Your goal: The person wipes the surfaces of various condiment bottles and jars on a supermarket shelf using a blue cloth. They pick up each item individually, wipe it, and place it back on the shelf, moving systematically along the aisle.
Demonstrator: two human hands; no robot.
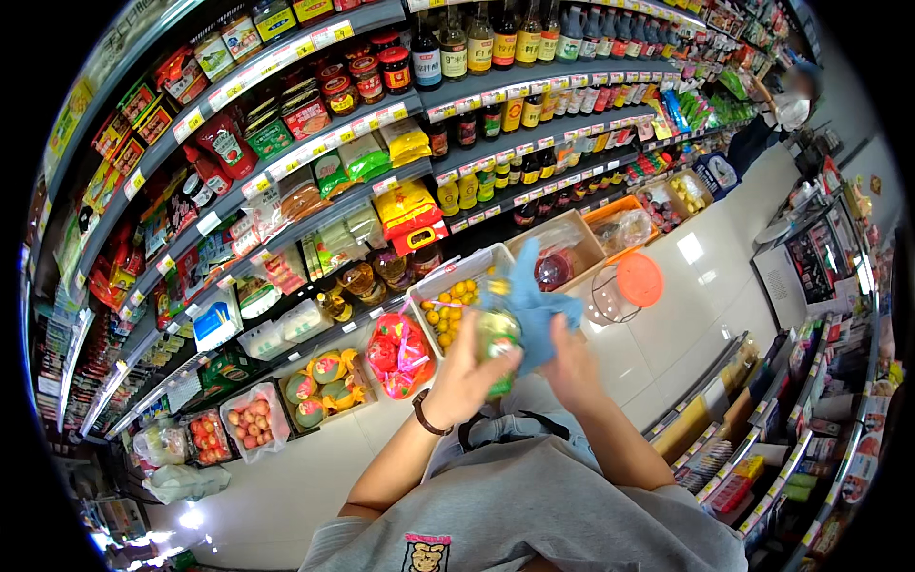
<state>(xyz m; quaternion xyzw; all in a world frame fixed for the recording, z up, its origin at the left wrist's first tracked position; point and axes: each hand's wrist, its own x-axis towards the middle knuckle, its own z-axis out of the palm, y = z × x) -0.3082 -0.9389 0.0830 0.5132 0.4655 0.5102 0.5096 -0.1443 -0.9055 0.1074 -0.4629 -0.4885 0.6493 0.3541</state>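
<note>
My left hand point(468, 372) is closed around a bottle point(498, 332) with a green label and a yellow cap, held upright-ish in front of my waist. The bottle is blurred, so its label cannot be read. In my right hand point(572, 365) is a light blue cloth point(532, 307), bunched up and spread against the bottle's right side. Some of the cloth stands up past the bottle's cap. Beneath the hands, a white crate point(422, 286) of small yellow-orange fruit is partly hidden by the bottle and cloth.
Shelves point(493, 93) of sauce bottles, jars and packets curve along the front and left. Fruit boxes point(329, 390) line the shelf's foot. An orange-lidded bucket point(640, 280) stands on the tiled floor. Low racks point(743, 436) flank my right; another person point(779, 107) is at the far right.
</note>
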